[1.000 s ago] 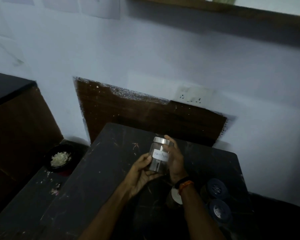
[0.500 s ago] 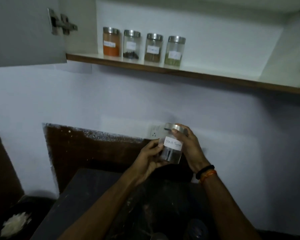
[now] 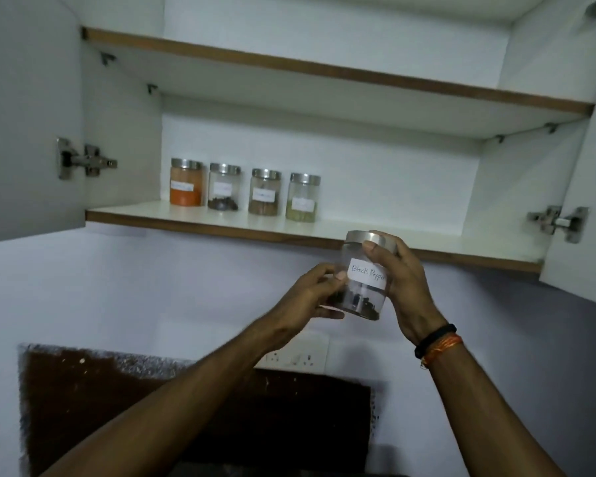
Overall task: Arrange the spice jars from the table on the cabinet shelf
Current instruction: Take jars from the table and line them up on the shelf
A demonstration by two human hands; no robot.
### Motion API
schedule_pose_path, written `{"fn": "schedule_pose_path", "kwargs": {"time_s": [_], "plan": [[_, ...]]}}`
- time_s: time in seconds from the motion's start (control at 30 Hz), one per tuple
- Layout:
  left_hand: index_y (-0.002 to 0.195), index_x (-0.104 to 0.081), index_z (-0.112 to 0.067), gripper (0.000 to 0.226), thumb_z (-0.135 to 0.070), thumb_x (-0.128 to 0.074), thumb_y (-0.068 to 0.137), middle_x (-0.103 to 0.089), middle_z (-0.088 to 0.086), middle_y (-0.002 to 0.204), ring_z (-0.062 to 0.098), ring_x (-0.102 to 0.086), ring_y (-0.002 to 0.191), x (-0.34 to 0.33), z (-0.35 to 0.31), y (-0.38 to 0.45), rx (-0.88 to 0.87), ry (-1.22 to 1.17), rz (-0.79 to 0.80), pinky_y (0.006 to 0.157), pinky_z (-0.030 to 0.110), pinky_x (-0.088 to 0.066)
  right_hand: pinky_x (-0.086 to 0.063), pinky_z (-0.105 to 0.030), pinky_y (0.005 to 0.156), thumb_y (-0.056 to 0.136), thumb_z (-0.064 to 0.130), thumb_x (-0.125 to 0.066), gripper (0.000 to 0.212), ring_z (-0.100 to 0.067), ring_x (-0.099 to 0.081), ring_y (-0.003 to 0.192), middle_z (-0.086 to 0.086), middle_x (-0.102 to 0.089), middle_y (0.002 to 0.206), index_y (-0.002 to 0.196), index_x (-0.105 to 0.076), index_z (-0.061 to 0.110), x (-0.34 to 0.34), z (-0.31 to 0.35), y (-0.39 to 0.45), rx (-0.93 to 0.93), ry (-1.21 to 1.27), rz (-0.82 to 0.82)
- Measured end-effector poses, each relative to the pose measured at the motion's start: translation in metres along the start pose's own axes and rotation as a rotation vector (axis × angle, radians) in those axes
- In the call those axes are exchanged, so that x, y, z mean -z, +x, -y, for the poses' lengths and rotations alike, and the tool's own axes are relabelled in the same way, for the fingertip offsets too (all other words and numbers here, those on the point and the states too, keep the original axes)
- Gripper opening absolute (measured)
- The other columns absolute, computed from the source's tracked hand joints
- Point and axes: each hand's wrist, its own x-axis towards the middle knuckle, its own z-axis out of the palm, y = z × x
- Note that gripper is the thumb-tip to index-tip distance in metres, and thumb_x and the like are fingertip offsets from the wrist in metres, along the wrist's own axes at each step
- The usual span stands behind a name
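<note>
Both hands hold 1 clear round jar [image 3: 363, 280] with a brushed metal lid, just below the front edge of the lower cabinet shelf [image 3: 221, 223] and in front of the pale wall. A white paper label on it reads "Black Pepper", and a shallow layer of dark peppercorns sits in its bottom; the rest of the jar is see-through. The left hand [image 3: 312, 294] has its fingers [image 3: 329, 313] curled under and round the jar's lower left side, thumb pressed beside the label. The right hand [image 3: 405, 287] wraps the right side, its thumb lying across the lid's rim.

On the smooth white shelf, edged in brown wood, 4 matching jars stand upright in a row near the back wall, each with a metal lid and a white label too blurred to read. The orange jar [image 3: 186, 182] is nearly full of orange powder; the next jar [image 3: 223, 187] holds a low heap of dark pieces; the third jar [image 3: 264, 192] has brown contents; the fourth jar [image 3: 302, 198] has a yellow-green layer at its base.

A black band and an orange thread [image 3: 439, 344] circle the right wrist.
</note>
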Motion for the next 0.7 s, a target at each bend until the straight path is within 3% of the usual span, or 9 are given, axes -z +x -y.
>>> {"fn": "schedule_pose_path", "kwargs": {"time_s": [0.07, 0.17, 0.23, 0.33, 0.4, 0.47, 0.53, 0.63, 0.7], "plan": [[0.121, -0.061, -0.016, 0.039, -0.045, -0.04, 0.104, -0.069, 0.003, 0.117, 0.019, -0.067, 0.106, 0.005, -0.018, 0.017, -0.155, 0.192, -0.016, 0.094, 0.039, -0.057, -0.058, -0.048, 0.087, 0.083, 0.039, -0.072, 0.043, -0.03, -0.069, 0.105, -0.012, -0.07, 0.118, 0.121, -0.065, 0.02, 0.005, 0.013, 0.012, 0.051, -0.004, -0.02], [0.113, -0.064, -0.016, 0.037, -0.043, -0.041, 0.104, -0.07, -0.002, 0.104, 0.014, -0.065, 0.097, 0.022, -0.042, 0.049, -0.433, 0.59, -0.087, 0.085, 0.035, -0.053, -0.061, -0.038, 0.075, 0.078, 0.04, -0.072, 0.048, -0.022, -0.071, 0.095, -0.013, -0.07, 0.115, 0.12, -0.065, 0.017, 0.011, 0.032, 0.03, 0.111, 0.011, -0.074], [0.121, -0.062, -0.014, 0.034, -0.038, -0.045, 0.104, -0.068, 0.002, 0.114, 0.017, -0.062, 0.105, 0.037, -0.052, 0.074, -0.525, 0.929, -0.117, 0.091, 0.037, -0.049, -0.061, -0.034, 0.069, 0.078, 0.041, -0.071, 0.047, -0.018, -0.07, 0.091, -0.013, -0.069, 0.115, 0.118, -0.064, 0.017, 0.014, 0.042, 0.043, 0.146, -0.005, -0.098], [0.136, -0.053, -0.013, 0.047, -0.045, -0.045, 0.102, -0.059, 0.008, 0.135, 0.026, -0.055, 0.122, 0.059, -0.058, 0.105, -0.457, 1.316, -0.051, 0.103, 0.04, -0.042, -0.058, -0.027, 0.063, 0.078, 0.041, -0.072, 0.045, -0.015, -0.07, 0.087, -0.014, -0.068, 0.114, 0.115, -0.064, 0.017, 0.019, 0.05, 0.061, 0.193, -0.032, -0.108], [0.14, -0.051, -0.017, 0.059, -0.058, -0.041, 0.099, -0.055, 0.008, 0.141, 0.027, -0.053, 0.127, 0.068, -0.06, 0.122, -0.302, 1.457, 0.065, 0.106, 0.04, -0.042, -0.056, -0.023, 0.063, 0.078, 0.039, -0.073, 0.045, -0.013, -0.069, 0.086, -0.014, -0.067, 0.109, 0.114, -0.064, 0.014, 0.02, 0.054, 0.075, 0.227, -0.045, -0.109], [0.13, -0.057, -0.021, 0.066, -0.071, -0.031, 0.095, -0.061, 0.008, 0.132, 0.026, -0.057, 0.119, 0.071, -0.061, 0.132, -0.09, 1.452, 0.201, 0.103, 0.041, -0.045, -0.056, -0.023, 0.066, 0.078, 0.037, -0.074, 0.045, -0.012, -0.068, 0.087, -0.01, -0.066, 0.106, 0.114, -0.065, 0.013, 0.018, 0.056, 0.089, 0.259, -0.059, -0.109], [0.115, -0.058, -0.019, 0.071, -0.076, -0.023, 0.093, -0.065, 0.01, 0.119, 0.026, -0.061, 0.106, 0.071, -0.056, 0.139, -0.006, 1.417, 0.282, 0.099, 0.045, -0.048, -0.056, -0.022, 0.068, 0.077, 0.034, -0.076, 0.044, -0.01, -0.068, 0.085, -0.007, -0.064, 0.104, 0.114, -0.065, 0.013, 0.016, 0.056, 0.106, 0.279, -0.055, -0.11], [0.141, -0.046, -0.017, 0.089, -0.084, -0.032, 0.084, -0.059, 0.01, 0.133, 0.026, -0.057, 0.115, 0.072, -0.049, 0.142, -0.028, 1.492, 0.291, 0.1, 0.044, -0.048, -0.056, -0.02, 0.069, 0.081, 0.031, -0.079, 0.04, -0.012, -0.069, 0.09, -0.003, -0.063, 0.105, 0.115, -0.065, 0.016, 0.014, 0.051, 0.136, 0.288, -0.086, -0.106], [0.148, -0.04, -0.017, 0.095, -0.085, -0.036, 0.082, -0.059, 0.009, 0.133, 0.025, -0.057, 0.116, 0.074, -0.046, 0.144, -0.053, 1.514, 0.289, 0.099, 0.042, -0.048, -0.056, -0.022, 0.071, 0.083, 0.03, -0.079, 0.039, -0.017, -0.068, 0.095, -0.005, -0.064, 0.109, 0.116, -0.064, 0.017, 0.012, 0.045, 0.159, 0.27, -0.117, -0.099]]}}
